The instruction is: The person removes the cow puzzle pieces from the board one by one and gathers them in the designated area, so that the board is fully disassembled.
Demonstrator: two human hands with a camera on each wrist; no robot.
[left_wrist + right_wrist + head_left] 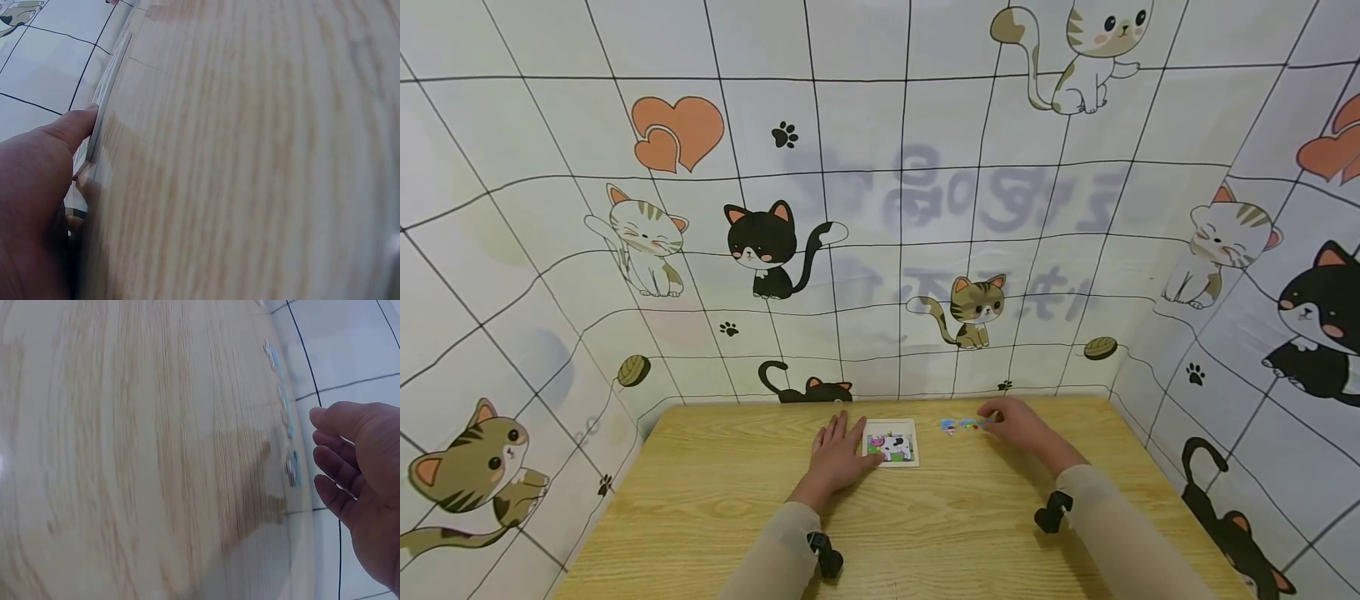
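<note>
A small white-framed jigsaw puzzle tray (917, 429) lies on the table, its lower part filled with a cow picture (895, 447) and a pale strip along the top. My left hand (837, 457) lies at the tray's left side, fingers spread and straight, the thumb (78, 125) on the near edge. Loose blue jigsaw pieces (948, 427) lie in a row right of the tray. Over the rightmost piece (293, 469) hovers my right hand (1019, 427), fingers loosely bent with nothing between them. The right wrist view shows a gap between fingertips and pieces.
The wooden table (700, 500) ends at the back against a white grid cloth (865, 350) printed with cats. The cloth also stands on both sides. A black wrist camera (826, 556) sits on the left sleeve, another camera (1052, 512) on the right.
</note>
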